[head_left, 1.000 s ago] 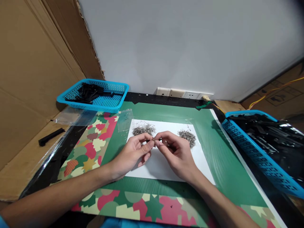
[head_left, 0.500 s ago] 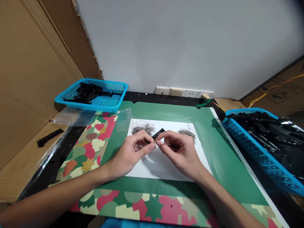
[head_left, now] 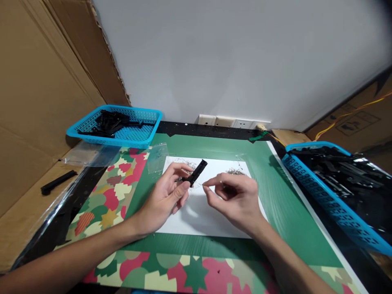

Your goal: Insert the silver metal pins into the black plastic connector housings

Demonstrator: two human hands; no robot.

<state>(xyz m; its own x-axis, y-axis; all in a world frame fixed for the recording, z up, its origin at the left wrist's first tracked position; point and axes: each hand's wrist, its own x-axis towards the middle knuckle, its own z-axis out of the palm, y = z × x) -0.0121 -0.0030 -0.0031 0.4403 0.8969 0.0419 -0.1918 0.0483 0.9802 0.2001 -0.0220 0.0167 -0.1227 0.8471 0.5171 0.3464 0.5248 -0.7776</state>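
my left hand (head_left: 167,196) holds the black piece (head_left: 196,172) by its near end, thumb and fingers closed on it. my right hand (head_left: 237,200) sits just beside it at 3 o'clock, not touching it, with thumb and first finger pinched close together; i cannot tell if a tiny metal bit is between them. a second ago both hands met on the piece and it lay low and mostly hidden. now the hands have come apart, so the left hand alone carries it and most of it shows. the piece is long and thin. its long line runs from 7 o'clock, at my fingers, to 1 o'clock, where the free end points up and away from me. it hangs over the white sheet (head_left: 199,222), which lies on the green mat (head_left: 275,204). two small heaps of metal bits sit on the sheet, one at 11 o'clock (head_left: 191,164) partly behind my fingers, one at 1 o'clock (head_left: 234,171). a clear bag (head_left: 157,157) lies at 10 o'clock. further out, a blue basket (head_left: 128,141) with black parts is at 10 o'clock, and a fuller blue basket (head_left: 321,196) at 3 o'clock.
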